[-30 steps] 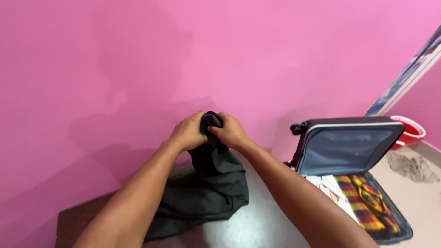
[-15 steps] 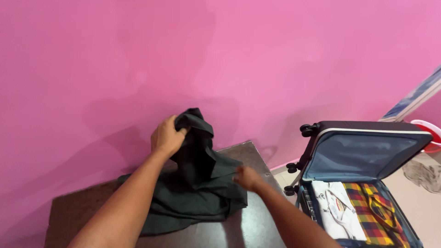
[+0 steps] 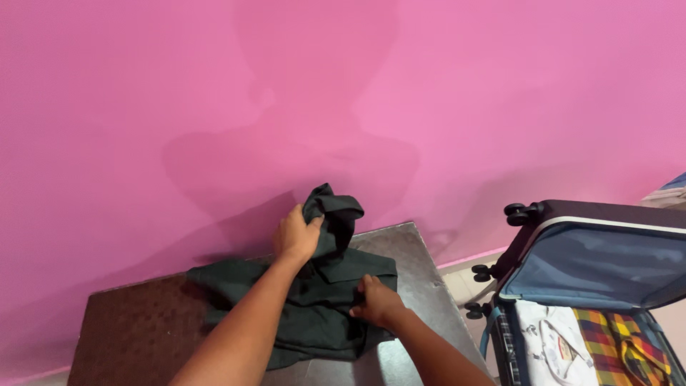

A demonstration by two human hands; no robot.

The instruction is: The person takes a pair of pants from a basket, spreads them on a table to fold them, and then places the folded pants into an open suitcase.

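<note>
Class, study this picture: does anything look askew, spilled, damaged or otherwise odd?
Nothing is spilled or broken. The dark garment lies crumpled on the table, one end lifted in the left hand, the right hand pressing its edge. The suitcase stands open.

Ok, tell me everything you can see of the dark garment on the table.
The dark green garment looks like soft woven cloth, rumpled, with what seems a collar near its middle. Most of it lies spread on the dark table by the pink wall. The left hand grips one end, lifting it into a bunched peak above the rest. The right hand presses on its near right edge.
</note>
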